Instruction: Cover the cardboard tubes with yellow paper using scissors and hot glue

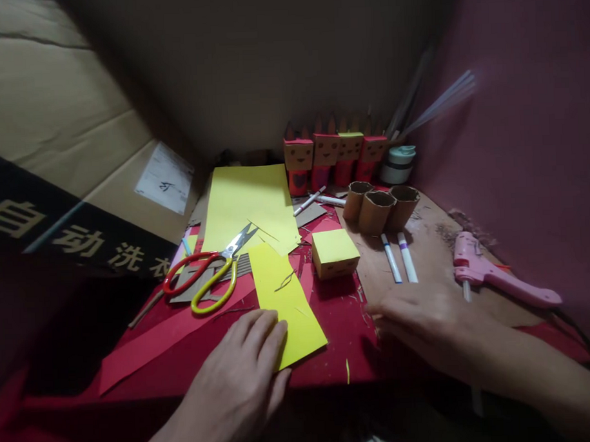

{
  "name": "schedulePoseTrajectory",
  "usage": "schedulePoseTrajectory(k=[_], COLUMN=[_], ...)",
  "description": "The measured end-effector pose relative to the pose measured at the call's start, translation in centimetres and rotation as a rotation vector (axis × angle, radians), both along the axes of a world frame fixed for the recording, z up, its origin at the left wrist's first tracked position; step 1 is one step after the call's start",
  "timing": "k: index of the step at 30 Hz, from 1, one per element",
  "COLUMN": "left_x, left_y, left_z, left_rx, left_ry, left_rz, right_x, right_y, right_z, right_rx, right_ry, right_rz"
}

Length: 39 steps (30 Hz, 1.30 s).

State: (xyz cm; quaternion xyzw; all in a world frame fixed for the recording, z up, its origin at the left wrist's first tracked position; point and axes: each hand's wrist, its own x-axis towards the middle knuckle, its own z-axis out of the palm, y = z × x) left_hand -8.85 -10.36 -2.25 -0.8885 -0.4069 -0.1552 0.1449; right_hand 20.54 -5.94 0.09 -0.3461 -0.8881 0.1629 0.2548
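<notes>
My left hand (242, 358) is closed on the near edge of a yellow paper strip (291, 302), fingers on top and thumb low at its side. My right hand (414, 313), blurred, hovers over the right of the table with its fingers drawn together; whatever they may hold is hidden. Between and beyond the hands sits a small cardboard box (335, 253) with a yellow top and a drawn face. Scissors (219, 265) with one red and one yellow handle lie with their blades apart, left of the strip. Under them are a red paper strip (183, 338) and grey corrugated scraps.
A yellow sheet (248, 197) lies behind. Several cardboard figures (326, 152) stand at the back near a lidded jar (398, 164). Three cardboard tubes (376, 212), markers (392, 259) and a pink glue gun (500, 275) are at right. A large carton (79, 138) leans in from the left.
</notes>
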Motion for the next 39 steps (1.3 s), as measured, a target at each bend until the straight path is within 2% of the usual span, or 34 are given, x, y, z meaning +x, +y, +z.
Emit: schedulePoseTrajectory(k=[3, 7, 10, 14, 16, 18, 22, 28, 31, 34, 39], left_x=[-0.1, -1.0, -1.6, -1.4, -1.2, -1.3, -2.5, -3.5, -3.7, -4.5, -6.0], left_y=[0.1, 0.1, 0.0, -0.2, -0.2, 0.1, 1.1, 2.1, 2.8, 4.3, 8.3], left_z=[-0.8, -1.8, -2.1, -1.1, -0.3, 0.2, -0.1, 0.1, 0.8, 1.5, 3.0], left_rx=[0.197, 0.238, 0.206, 0.04, -0.059, -0.112, -0.101, 0.013, 0.046, 0.087, 0.105], left_ry=[0.051, -0.033, -0.129, -0.226, -0.28, -0.322, -0.294, -0.218, -0.209, -0.206, -0.249], left_rz=[-0.097, -0.143, -0.183, -0.263, -0.251, -0.182, -0.055, -0.166, -0.169, -0.127, -0.122], right_x=[-2.7, -5.3, -6.8, -7.8, -7.7, -7.2, -6.3, -5.9, -5.3, -4.0, -1.8], right_y=[-0.3, -0.6, -0.8, -0.8, -0.8, -0.9, -1.3, -1.5, -1.2, -0.7, 1.9], right_z=[0.0, -0.2, -0.5, -1.2, -1.3, -1.1, -0.5, -0.4, -0.4, 0.2, 1.7], right_rx=[0.074, 0.142, 0.16, 0.134, 0.134, 0.128, 0.102, 0.253, 0.284, 0.31, 0.215], right_ry=[-0.188, -0.218, -0.192, -0.13, -0.035, 0.099, 0.306, 0.211, 0.204, 0.258, 0.335], right_rz=[0.101, 0.168, 0.184, 0.203, 0.202, 0.204, 0.261, 0.305, 0.273, 0.173, -0.054])
